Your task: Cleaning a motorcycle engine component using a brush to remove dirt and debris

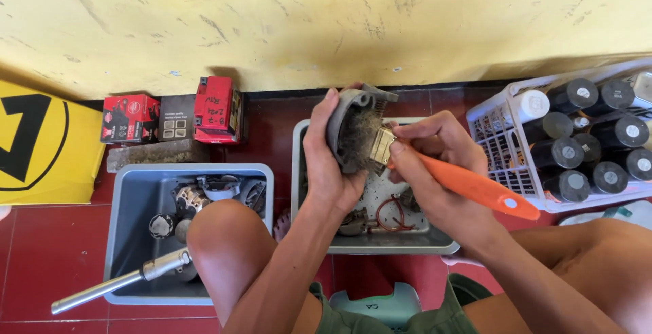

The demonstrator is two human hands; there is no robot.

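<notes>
Matt grey cast-metal housing, glossy orange plastic brush handle, shiny steel bar, smooth red floor tiles.

Bare arms and knees, olive-green shorts.

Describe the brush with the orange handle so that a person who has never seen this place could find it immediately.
Start at the grey metal tray on the red tile floor, in the middle below the yellow wall. Above it the left hand holds a grey curved machine part, and the right hand presses the brush against it. It is the only bright orange thing here, long and flat, with a pale bristle head.
</notes>
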